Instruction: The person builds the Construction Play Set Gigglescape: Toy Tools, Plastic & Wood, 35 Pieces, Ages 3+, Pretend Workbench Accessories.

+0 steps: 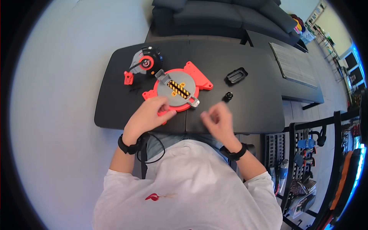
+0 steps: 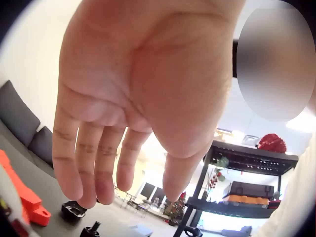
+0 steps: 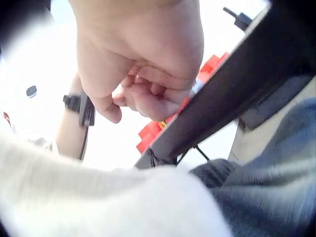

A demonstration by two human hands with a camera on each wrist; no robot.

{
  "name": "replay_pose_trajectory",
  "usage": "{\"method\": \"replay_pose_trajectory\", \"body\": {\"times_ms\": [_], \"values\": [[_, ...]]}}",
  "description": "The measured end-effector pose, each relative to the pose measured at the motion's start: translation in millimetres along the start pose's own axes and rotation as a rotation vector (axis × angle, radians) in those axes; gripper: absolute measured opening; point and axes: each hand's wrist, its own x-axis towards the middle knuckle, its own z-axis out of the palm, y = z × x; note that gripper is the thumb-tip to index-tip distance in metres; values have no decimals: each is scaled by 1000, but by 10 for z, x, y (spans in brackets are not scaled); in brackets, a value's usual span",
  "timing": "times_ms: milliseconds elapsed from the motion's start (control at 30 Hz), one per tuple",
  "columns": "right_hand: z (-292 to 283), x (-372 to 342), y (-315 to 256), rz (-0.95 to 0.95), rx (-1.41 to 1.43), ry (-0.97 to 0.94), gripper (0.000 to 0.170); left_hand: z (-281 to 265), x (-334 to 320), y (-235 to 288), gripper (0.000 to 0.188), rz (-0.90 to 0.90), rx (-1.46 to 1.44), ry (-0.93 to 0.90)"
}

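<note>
Red-and-gray base (image 1: 165,91): about the middle of the table (image 1: 253,107), toward the front edge; its striped strip (image 1: 179,89) slants far-left to near-right. Left hand (image 1: 148,114) closer, by the near-left rim, fingers loosely extended (contact unclear). Right hand (image 1: 219,122) near the front edge, right of the base, fingers curled; too blurred to tell whether anything is held.

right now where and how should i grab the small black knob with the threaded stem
Probably pinch the wider lower body of the knob, coming from the near side: its thin threaded stem points up, the right hand is on that side, and the oval black piece lies apart, beyond it.
</note>
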Motion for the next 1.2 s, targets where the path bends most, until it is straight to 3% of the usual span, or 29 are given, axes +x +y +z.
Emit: {"method": "replay_pose_trajectory", "body": {"times_ms": [67,100,167,200,300,367,467,567,700,800,833,1033,1200], "values": [[-45,89,73,33,-126,269,41,202,-166,-347,36,5,90,298],[-75,165,140,-16,-233,305,47,268,-193,-460,52,-110,124,305],[-97,279,334,-117,-448,379,60,396,-239,-620,70,-125,196,394],[-113,297,466,-79,-462,349,61,441,-237,-674,80,-129,234,437],[-196,354,726,89,-458,236,59,514,-211,-831,106,-183,184,284],[-241,392,757,272,-387,134,53,513,-222,-839,107,-174,114,271],[-276,435,784,303,-295,96,43,542,-216,-832,107,-168,85,267],[-274,425,570,204,-1,39,41,586,-176,-758,106,-171,108,280],[-219,304,307,32,-144,-57,36,732,-151,-705,104,-170,176,296],[-136,189,160,66,-425,-176,35,688,-166,-716,103,-166,177,298],[-121,161,204,70,-471,-203,43,676,-160,-707,103,-164,174,295],[-134,175,149,173,-444,-228,38,671,-153,-693,103,-170,187,285],[-124,141,157,54,-468,-232,34,667,-159,-678,103,-172,190,282]]}}
